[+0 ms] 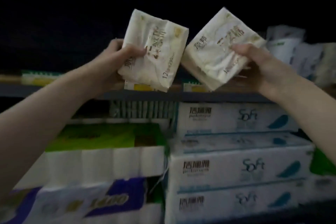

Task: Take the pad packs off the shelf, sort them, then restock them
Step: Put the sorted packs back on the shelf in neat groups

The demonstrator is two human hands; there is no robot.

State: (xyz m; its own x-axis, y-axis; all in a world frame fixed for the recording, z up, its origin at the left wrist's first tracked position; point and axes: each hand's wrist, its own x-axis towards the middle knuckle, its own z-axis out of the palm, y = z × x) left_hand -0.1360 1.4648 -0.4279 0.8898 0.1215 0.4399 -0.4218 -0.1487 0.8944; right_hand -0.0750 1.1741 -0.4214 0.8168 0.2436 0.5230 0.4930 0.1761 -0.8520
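Note:
My left hand [120, 56] grips a cream-white pad pack [158, 47] with gold lettering, thumb on its front and fingers behind. My right hand [258, 63] grips a second matching pad pack [214, 45], tilted to the right. Both packs are held up side by side in front of the dark shelf opening, just above the grey shelf edge [227, 96]. Their inner corners nearly touch. More white pad packs [298, 54] stand on the shelf at the far right, blurred.
Below the shelf edge lie stacked white "Soft" tissue packs [236, 167] on the right and green and white paper roll packs [101, 152] on the left. A purple and white pack [91, 203] sits lowest left. Price tags [192, 87] line the shelf edge.

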